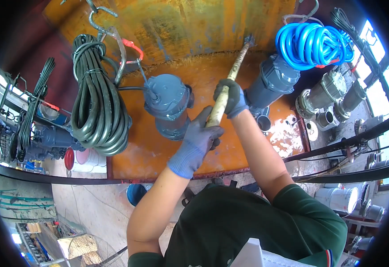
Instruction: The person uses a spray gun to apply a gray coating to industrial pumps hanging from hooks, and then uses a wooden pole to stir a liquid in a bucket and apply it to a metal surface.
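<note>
Both my hands wear grey gloves and grip one long, pale, speckled pole [237,66]. My left hand [202,131] is closed round its near end. Further up the pole, my right hand [231,97] is wrapped round it. The pole slants away to the far wall of an orange-brown tray-like surface, where its tip [249,41] looks blue-grey; what is fixed there is too small to tell. Left of my hands a grey-blue pump [167,100] stands upright, its dark cable leading left. Another grey-blue pump [272,80] stands to the right of my right hand.
A thick coil of black cable [97,95] hangs from a metal hook [102,18] at left. At right hangs a bright blue coil [312,46]. Metal pump bodies [328,91] stand beyond the right rim. A dark rail [127,181] crosses before me; a blue bucket [134,194] is below.
</note>
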Demonstrator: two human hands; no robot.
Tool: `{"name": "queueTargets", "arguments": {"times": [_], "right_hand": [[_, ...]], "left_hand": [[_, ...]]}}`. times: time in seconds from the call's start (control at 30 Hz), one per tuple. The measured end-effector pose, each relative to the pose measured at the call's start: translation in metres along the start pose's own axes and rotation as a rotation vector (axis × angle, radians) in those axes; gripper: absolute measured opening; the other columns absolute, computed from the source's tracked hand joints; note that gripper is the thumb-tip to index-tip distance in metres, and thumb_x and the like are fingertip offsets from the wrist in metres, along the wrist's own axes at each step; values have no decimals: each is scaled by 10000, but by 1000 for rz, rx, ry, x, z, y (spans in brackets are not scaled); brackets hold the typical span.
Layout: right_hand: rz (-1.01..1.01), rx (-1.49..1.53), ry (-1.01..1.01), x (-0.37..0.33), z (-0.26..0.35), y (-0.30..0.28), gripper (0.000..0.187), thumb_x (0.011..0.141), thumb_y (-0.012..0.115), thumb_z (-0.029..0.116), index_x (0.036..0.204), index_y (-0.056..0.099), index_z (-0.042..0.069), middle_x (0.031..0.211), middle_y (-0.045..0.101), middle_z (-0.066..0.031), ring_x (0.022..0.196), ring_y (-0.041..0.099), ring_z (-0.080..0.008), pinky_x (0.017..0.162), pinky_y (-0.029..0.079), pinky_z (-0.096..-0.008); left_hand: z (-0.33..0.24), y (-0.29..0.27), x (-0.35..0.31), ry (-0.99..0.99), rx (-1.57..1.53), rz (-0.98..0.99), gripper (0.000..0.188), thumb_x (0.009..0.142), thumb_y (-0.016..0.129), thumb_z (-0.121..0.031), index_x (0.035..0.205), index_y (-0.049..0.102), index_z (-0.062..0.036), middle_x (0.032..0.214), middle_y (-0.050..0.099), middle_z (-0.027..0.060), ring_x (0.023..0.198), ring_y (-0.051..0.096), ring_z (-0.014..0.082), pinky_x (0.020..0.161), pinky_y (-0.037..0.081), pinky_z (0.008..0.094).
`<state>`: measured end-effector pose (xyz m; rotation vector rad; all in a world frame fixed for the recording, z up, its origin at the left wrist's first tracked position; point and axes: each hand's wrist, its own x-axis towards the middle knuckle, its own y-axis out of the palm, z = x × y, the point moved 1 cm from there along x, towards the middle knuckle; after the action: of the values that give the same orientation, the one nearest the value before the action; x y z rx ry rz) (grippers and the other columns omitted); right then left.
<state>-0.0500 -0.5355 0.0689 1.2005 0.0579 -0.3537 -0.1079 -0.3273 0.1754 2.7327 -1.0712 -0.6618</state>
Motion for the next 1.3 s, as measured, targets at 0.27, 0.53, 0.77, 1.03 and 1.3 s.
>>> {"name": "queueTargets", "arguments": {"times": [0.27, 0.53, 0.77, 1.03, 1.3], "right_hand": [[51, -234, 148, -54, -77, 38, 157, 966, 513, 181, 830, 541, 108, 682, 526, -21, 576, 546, -172, 546, 486, -310], [30, -5, 180, -80, -59, 17, 103, 925, 585, 130, 862, 503, 129, 717, 492, 15, 595, 526, -120, 515, 437, -284], [153, 104, 98, -60, 0, -13, 160, 933, 587, 92, 806, 491, 83, 710, 508, -32, 567, 497, -149, 496, 436, -281], [120, -30, 40, -50, 10, 24, 157, 931, 600, 132, 813, 511, 81, 664, 542, -31, 544, 530, -167, 488, 469, -285], [-39, -185, 107, -90, -50, 72, 109, 922, 587, 133, 843, 514, 145, 721, 515, 18, 591, 529, -119, 515, 441, -289]], "left_hand": [[26, -11, -88, 31, -113, -67, 794, 865, 637, -5, 1565, 271, -85, 980, 554, 80, 744, 595, 146, 544, 517, 286], [52, 23, -96, 58, -118, 18, 929, 867, 666, -94, 1619, 122, -142, 954, 523, 62, 742, 576, 139, 620, 510, 273], [29, 34, -55, 175, 110, 106, 848, 842, 651, -94, 1586, 246, -92, 912, 449, 44, 705, 501, 117, 623, 499, 282], [0, 25, -46, 49, -46, 99, 844, 838, 657, -48, 1591, 282, -112, 900, 529, 61, 643, 525, 130, 535, 439, 285], [-8, 17, -123, 54, -114, -18, 943, 808, 734, -247, 1603, 244, -117, 886, 546, 52, 691, 557, 108, 544, 480, 251]]}}
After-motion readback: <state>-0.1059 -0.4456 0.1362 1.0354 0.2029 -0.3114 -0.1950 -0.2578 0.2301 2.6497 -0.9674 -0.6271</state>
